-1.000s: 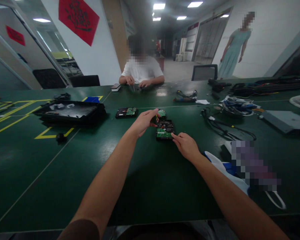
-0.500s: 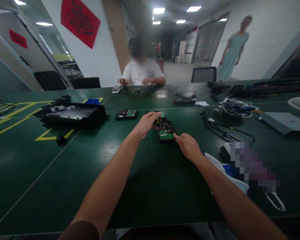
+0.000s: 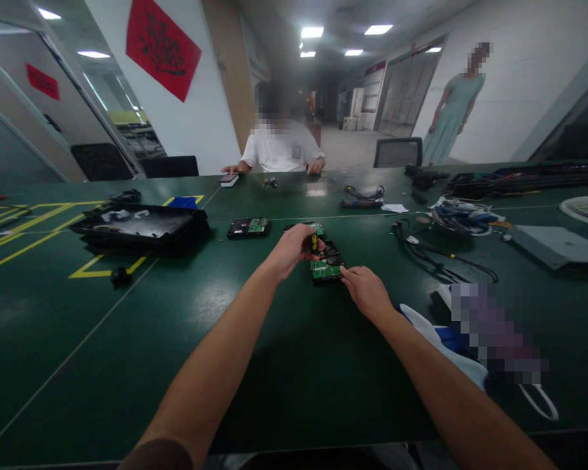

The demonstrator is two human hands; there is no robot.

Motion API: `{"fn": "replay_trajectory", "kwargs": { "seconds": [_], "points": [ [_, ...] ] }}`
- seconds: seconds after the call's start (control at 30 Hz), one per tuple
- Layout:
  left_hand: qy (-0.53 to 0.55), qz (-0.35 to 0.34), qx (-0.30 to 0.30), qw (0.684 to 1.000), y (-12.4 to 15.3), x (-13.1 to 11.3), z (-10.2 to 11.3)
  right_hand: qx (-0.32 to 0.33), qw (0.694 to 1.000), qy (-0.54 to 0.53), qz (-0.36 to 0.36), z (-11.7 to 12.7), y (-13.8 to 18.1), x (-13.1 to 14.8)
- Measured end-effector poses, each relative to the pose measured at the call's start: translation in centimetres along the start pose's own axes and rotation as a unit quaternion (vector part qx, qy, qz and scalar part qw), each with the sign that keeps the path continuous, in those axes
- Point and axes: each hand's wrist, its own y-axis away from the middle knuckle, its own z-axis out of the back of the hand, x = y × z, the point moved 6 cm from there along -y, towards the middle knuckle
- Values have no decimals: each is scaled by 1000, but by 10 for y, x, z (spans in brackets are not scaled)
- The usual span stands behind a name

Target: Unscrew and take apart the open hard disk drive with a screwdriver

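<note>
In front of me a hard drive [image 3: 326,269] lies on the green table, its green circuit board facing up. My left hand [image 3: 294,250] is closed around a small yellow and black screwdriver [image 3: 315,243], held over the drive's far left part; its tip is hidden. With thumb and fingers my right hand [image 3: 365,287] grips the drive's near right edge. Just behind, partly covered by my left hand, is a second drive [image 3: 317,228] with a green board. A third hard drive [image 3: 248,228] lies apart, to the left.
A black tray-like housing [image 3: 142,225] stands at the left, near a small black round object [image 3: 120,276]. On the right are black cables [image 3: 436,251], a bundle of wires [image 3: 463,215] and a grey metal box [image 3: 558,247]. A person in white [image 3: 281,147] sits opposite; another stands behind.
My left hand has shifted slightly, so the yellow screwdriver handle shows more clearly. The right hand stays on the drive. Across the table, the seated person's hands have moved apart.
</note>
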Motion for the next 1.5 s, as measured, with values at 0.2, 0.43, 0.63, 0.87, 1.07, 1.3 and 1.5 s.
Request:
{"fn": "replay_trajectory", "kwargs": {
  "seconds": [0.2,0.43,0.63,0.87,1.07,1.3,1.5],
  "points": [
    [-20,8,10,1000,2,-4,2,-2,1000,16,5,0,0,0],
    [-4,-3,9,1000,5,-8,2,-1,999,54,3,1,1,0],
    [-13,-38,-18,999,10,-17,-1,4,998,63,3,4,1,3],
    [-17,-61,-3,998,2,-10,0,11,997,77,13,3,0,6],
    [-116,-105,-54,986,-3,-8,11,10,998,56,-11,4,1,3],
    [-33,-52,-6,998,1,-6,5,-2,999,16,-35,4,2,-2],
    [23,-25,8,999,0,0,0,-24,998,-27,-46,4,5,-3]
  ]
}}
